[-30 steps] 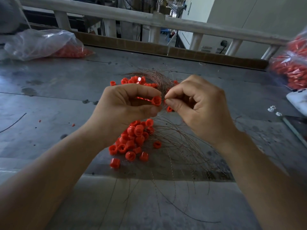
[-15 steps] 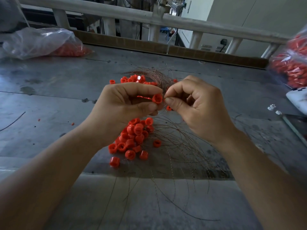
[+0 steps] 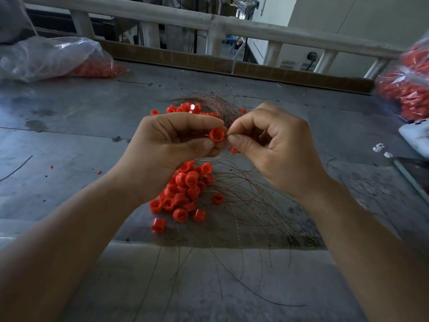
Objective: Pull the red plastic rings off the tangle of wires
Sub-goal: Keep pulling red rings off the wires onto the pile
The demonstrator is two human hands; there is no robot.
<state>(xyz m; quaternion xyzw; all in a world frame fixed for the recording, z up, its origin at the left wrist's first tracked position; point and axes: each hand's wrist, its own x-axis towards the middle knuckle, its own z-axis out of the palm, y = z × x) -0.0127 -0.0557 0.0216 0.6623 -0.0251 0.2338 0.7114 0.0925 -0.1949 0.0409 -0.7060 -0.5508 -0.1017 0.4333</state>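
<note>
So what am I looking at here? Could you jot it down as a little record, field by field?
Left hand: grips one small red plastic ring between thumb and fingers
Right hand: pinches right beside that ring, apparently on a strand of the tangle of thin coppery wires
Loose rings: pile of red plastic rings on the grey metal table, below the hands
Bags: clear plastic bag of red pieces far left; second clear bag far right

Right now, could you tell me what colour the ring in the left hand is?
The ring is bright red; head view.
</note>
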